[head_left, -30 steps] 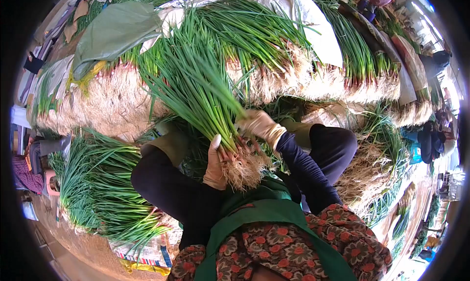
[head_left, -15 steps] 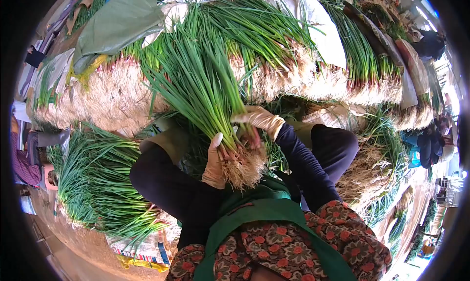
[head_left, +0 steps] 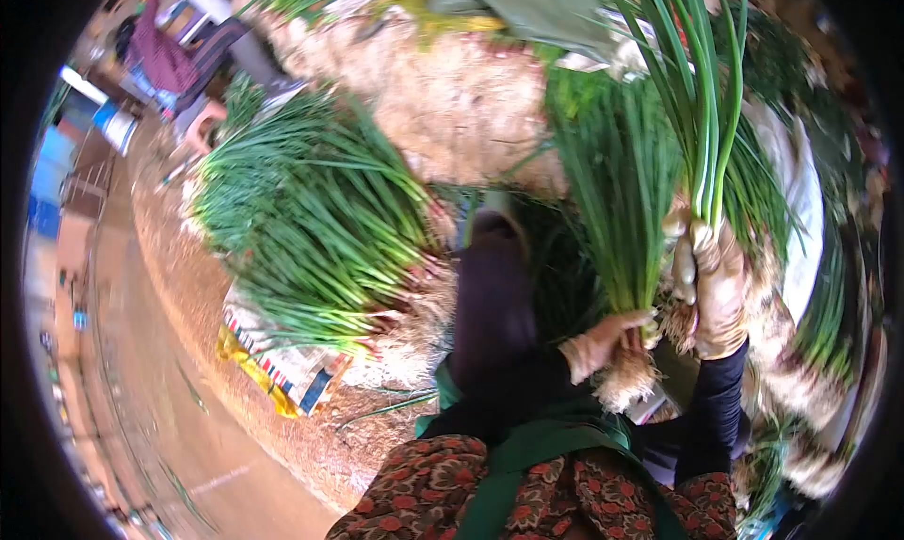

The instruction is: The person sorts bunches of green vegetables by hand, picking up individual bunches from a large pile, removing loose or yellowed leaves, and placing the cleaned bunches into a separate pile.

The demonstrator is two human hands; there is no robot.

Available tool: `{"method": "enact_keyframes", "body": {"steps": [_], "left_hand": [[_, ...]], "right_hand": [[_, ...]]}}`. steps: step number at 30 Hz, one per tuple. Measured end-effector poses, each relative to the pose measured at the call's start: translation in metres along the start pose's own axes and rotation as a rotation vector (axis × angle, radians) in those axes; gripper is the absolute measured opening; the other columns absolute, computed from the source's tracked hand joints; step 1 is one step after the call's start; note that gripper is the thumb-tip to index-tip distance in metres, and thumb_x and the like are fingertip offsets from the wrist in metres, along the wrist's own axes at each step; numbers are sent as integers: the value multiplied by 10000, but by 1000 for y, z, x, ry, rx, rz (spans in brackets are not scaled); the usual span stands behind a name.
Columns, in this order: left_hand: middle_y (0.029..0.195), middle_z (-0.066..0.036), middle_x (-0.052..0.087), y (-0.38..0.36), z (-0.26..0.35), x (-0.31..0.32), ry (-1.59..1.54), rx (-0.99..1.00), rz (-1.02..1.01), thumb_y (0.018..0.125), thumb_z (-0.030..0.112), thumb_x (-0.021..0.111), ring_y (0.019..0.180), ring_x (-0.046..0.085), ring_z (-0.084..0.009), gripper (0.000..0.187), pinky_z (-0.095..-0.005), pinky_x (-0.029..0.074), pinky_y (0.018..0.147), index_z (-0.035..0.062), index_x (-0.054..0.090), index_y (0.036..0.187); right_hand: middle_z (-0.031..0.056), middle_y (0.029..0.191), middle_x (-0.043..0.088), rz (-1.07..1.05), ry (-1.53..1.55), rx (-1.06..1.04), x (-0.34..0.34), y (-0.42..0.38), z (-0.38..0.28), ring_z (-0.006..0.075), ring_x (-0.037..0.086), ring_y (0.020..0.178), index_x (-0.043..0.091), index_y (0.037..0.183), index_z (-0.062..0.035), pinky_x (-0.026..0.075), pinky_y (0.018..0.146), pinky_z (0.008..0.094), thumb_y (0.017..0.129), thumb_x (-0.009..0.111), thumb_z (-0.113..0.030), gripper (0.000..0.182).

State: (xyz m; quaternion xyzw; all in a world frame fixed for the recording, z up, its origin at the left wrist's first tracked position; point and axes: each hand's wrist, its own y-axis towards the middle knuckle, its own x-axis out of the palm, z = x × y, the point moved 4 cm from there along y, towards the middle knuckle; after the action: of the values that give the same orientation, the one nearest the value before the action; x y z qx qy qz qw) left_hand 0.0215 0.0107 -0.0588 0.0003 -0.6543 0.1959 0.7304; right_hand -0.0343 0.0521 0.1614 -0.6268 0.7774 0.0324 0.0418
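Note:
My left hand (head_left: 598, 345), in a pale glove, is wrapped round the lower stalks of a bunch of green onions (head_left: 617, 201), just above its tangled roots. The leaves of that bunch point away from me. To its right, my gloved right hand (head_left: 713, 286) grips a smaller bundle of green onions (head_left: 702, 135), held upright with long leaves rising to the top of the view. Reddish roots hang below the right fingers. The two bundles are apart, side by side.
A big pile of green onions (head_left: 320, 229) lies at my left on a printed sack (head_left: 282, 352). Behind is a bank of pale roots (head_left: 461, 107) under a green cloth (head_left: 527, 8). A white sheet (head_left: 796, 201) lies at right. A person in a checked top (head_left: 165, 50) sits at upper left.
My view has swung to the left, bringing the left pile and floor inward. The onions, held together between both hands before, are now split, with a smaller bundle raised in my right hand.

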Motion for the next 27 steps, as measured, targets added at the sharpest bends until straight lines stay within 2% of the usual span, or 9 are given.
{"method": "enact_keyframes", "body": {"steps": [5,6,8,12,15,16,19,23,27], "left_hand": [[844,-51,632,-3,-5,2,-7,71,152,823,224,656,797,623,-172,203,-307,508,743,57,598,923],[866,-52,634,28,-26,-32,13,220,161,841,259,630,818,618,-169,235,-307,498,753,49,600,942],[912,-60,631,37,-30,-28,59,429,231,874,329,564,839,595,-157,302,-312,474,749,39,598,949],[903,-53,625,4,-6,-9,20,176,45,879,351,565,827,592,-151,300,-311,482,747,61,588,952],[889,-42,632,-7,12,20,-83,98,-73,888,361,564,805,607,-141,321,-292,497,716,52,592,972],[1018,-104,603,-9,15,29,-206,59,-135,895,340,560,949,579,-181,355,-322,485,814,29,541,1065],[1188,-165,554,16,14,32,-395,18,-385,920,299,535,1142,520,-228,409,-340,456,946,22,456,1210],[1032,-71,607,31,52,82,-161,375,-545,912,360,544,892,581,-126,369,-286,488,753,64,548,1133],[802,-40,636,58,47,117,-4,255,-275,805,533,612,725,603,-170,445,-309,485,688,97,631,896]], "right_hand": [[-72,568,442,-337,195,45,137,93,-37,25,320,397,565,993,-18,228,367,159,945,490,-311,306],[-31,650,517,-642,389,115,168,133,-9,56,443,494,558,1037,-17,324,425,174,936,504,-310,315],[83,900,603,-835,243,158,220,167,39,162,584,802,513,1161,-12,459,645,257,908,533,-316,396],[200,1290,484,-426,-1038,-395,225,169,58,296,448,1229,400,1335,-29,358,1017,386,844,576,-352,614],[139,1284,515,-404,-842,-468,133,146,32,265,473,1206,469,1302,-71,346,1026,332,853,619,-274,515],[119,1279,528,-355,-754,-586,99,125,11,241,482,1198,496,1272,-63,356,1020,319,858,621,-210,456],[145,1336,470,13,-547,-279,-16,64,2,236,429,1247,480,1274,-13,336,1047,345,880,578,-121,420],[99,1281,439,161,-379,-145,-85,-31,27,203,427,1148,424,1302,-10,334,970,329,909,539,-211,456],[57,1077,483,268,374,-12,-99,-104,74,161,462,917,460,1233,-34,384,782,298,897,555,-217,394]]}}
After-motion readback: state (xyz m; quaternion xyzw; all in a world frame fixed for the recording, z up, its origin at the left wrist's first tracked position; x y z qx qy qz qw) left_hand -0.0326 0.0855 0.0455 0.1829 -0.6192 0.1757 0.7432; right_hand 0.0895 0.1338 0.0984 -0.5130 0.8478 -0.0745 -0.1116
